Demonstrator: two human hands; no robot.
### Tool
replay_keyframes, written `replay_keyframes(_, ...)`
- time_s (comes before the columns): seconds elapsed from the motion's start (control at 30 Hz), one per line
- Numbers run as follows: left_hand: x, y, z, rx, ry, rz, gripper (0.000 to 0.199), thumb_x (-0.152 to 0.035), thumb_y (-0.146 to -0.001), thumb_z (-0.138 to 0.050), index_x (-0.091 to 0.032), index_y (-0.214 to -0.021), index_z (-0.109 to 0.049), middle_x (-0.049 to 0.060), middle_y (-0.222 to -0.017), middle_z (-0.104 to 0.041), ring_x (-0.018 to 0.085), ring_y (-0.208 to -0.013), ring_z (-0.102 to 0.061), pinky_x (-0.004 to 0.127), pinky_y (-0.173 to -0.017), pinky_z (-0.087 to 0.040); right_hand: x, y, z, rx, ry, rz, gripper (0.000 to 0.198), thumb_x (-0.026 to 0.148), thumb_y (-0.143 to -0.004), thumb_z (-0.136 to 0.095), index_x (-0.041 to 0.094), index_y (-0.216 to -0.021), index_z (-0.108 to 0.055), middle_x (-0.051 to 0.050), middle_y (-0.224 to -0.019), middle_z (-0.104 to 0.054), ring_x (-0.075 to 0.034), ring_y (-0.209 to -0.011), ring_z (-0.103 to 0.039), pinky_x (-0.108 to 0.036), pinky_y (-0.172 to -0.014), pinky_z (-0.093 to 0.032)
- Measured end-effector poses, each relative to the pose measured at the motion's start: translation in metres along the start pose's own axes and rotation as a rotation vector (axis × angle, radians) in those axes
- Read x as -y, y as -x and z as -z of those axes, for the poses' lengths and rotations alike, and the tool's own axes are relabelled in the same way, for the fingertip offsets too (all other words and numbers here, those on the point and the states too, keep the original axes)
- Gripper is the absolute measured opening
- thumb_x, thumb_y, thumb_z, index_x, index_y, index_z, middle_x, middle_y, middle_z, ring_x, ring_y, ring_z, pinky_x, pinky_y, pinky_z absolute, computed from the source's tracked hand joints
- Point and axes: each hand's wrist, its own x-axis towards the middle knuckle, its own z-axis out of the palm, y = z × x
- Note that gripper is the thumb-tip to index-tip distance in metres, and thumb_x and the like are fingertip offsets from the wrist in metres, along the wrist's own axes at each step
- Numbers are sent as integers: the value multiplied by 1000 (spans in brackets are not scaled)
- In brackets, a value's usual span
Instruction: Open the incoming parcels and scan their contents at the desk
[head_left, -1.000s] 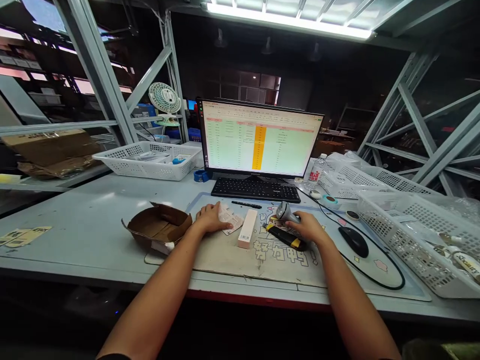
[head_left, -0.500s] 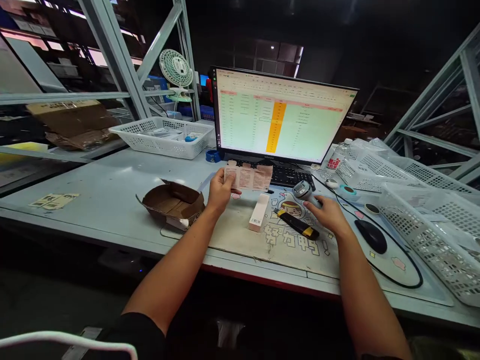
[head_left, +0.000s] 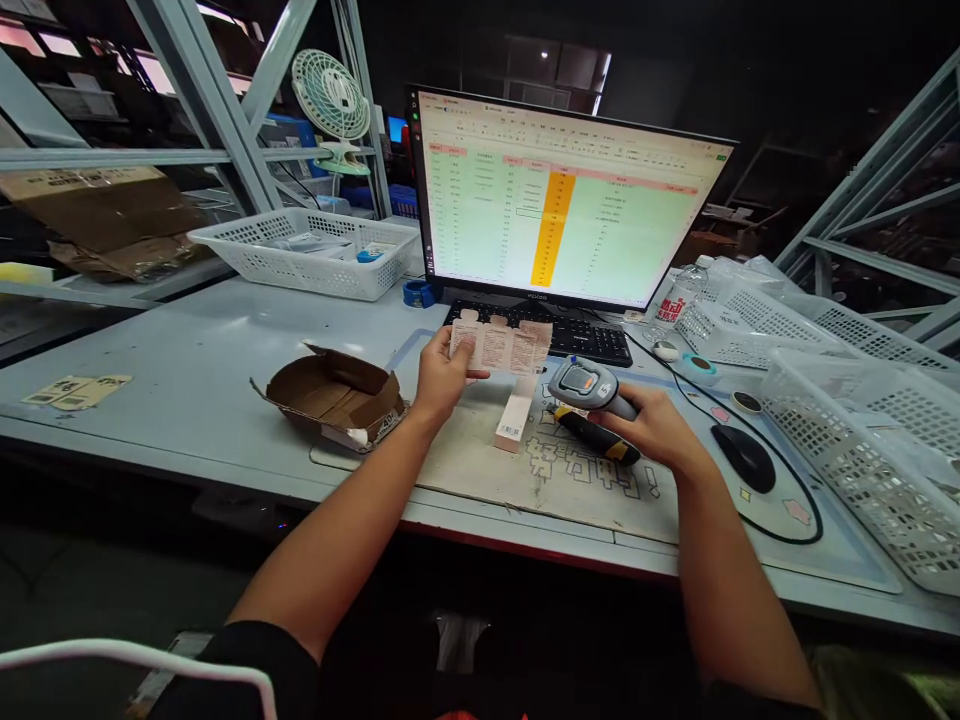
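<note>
My left hand [head_left: 444,378] is closed on a strip of joined pinkish sachets [head_left: 496,345] with small print and tabbed tops, held upright before the keyboard. My right hand [head_left: 654,425] grips a grey barcode scanner [head_left: 583,382] by its handle; its head points left toward the sachets. Below and between the hands a slim white box [head_left: 514,418] with a barcode on its end lies on the desk mat [head_left: 465,470]. Under the scanner lies a black and yellow utility knife [head_left: 600,438]. An open, torn cardboard box [head_left: 330,395] sits left of my left forearm.
A monitor [head_left: 570,210] showing a spreadsheet stands behind the keyboard [head_left: 600,342]. White baskets [head_left: 300,262] [head_left: 847,450] stand at back left and along the right. The mouse [head_left: 742,458] and its looping cable are right of my right hand. A fan [head_left: 330,95] hangs by the frame.
My right hand has lifted the scanner and turned its head left, nearer the sachets. My left hand still holds the strip in much the same place. The view has shifted slightly.
</note>
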Motion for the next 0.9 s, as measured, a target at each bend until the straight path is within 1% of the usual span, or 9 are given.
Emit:
replay_keyframes(0.2,-6,-3,0,87,256,197,38,-34,-72,-80,-16,-102,-65,5,-94,-74,14,-68,-67,20,-40,-51,-34,-10,-6,-58,433,-346,48,58,-96,-68,19,-125,-74,-15,-108,-79,-35,-101,-71,-36,-77,-48)
replay_keyframes(0.37,-8,4,-5,237,310,216,40,-35,-72,-85,-16,-100,-65,3,-86,-71,13,-63,-64,19,-38,-48,-47,-13,-7,50,441,-477,48,45,-94,-73,15,-130,-71,-21,-120,-76,-41,-114,-70,-45,-90,-53)
replay_keyframes(0.43,-6,8,-8,286,296,202,43,-38,-72,-88,-17,-101,-64,3,-86,-71,14,-63,-65,20,-39,-50,-37,-12,-7,-93,314,-386,49,47,-94,-72,14,-129,-72,-21,-124,-75,-41,-119,-68,-49,-97,-53)
replay_keyframes(0.5,-4,11,-11,345,279,186,47,-42,-73,-89,-17,-103,-63,3,-88,-72,15,-64,-66,21,-41,-53,-20,-10,-9,-201,4,-189,52,55,-96,-68,16,-131,-72,-19,-125,-75,-36,-116,-70,-48,-98,-56)
replay_keyframes(0.53,-3,12,-12,374,271,180,48,-44,-73,-90,-18,-104,-63,4,-88,-73,15,-65,-67,22,-42,-55,-10,-9,-11,-166,-207,-78,56,60,-97,-66,18,-132,-71,-17,-126,-74,-32,-114,-70,-46,-96,-58)
replay_keyframes(0.63,3,16,-16,426,230,164,52,-48,-75,-90,-18,-106,-61,3,-88,-73,16,-67,-68,24,-49,-61,12,-8,-22,157,-757,125,64,72,-92,-70,22,-133,-70,-12,-123,-74,-26,-105,-71,-39,-84,-63)
replay_keyframes(0.7,6,17,-19,435,187,154,53,-49,-75,-90,-18,-107,-60,2,-88,-72,15,-68,-69,26,-53,-63,19,-9,-30,249,-916,128,58,67,-87,-79,21,-122,-72,-9,-110,-74,-22,-94,-71,-34,-77,-62)
replay_keyframes(0.8,9,19,-21,437,146,159,56,-51,-74,-90,-17,-107,-61,3,-90,-73,16,-71,-69,28,-55,-65,17,-11,-36,198,-992,47,48,60,-81,-88,20,-99,-70,-3,-86,-71,-15,-72,-67,-29,-66,-58)
replay_keyframes(0.9,7,19,-18,440,124,172,53,-50,-74,-89,-17,-107,-63,5,-93,-75,18,-73,-70,29,-55,-64,13,-13,-36,103,-984,-32,51,62,-76,-90,21,-86,-60,1,-74,-66,-15,-63,-64,-26,-56,-53)
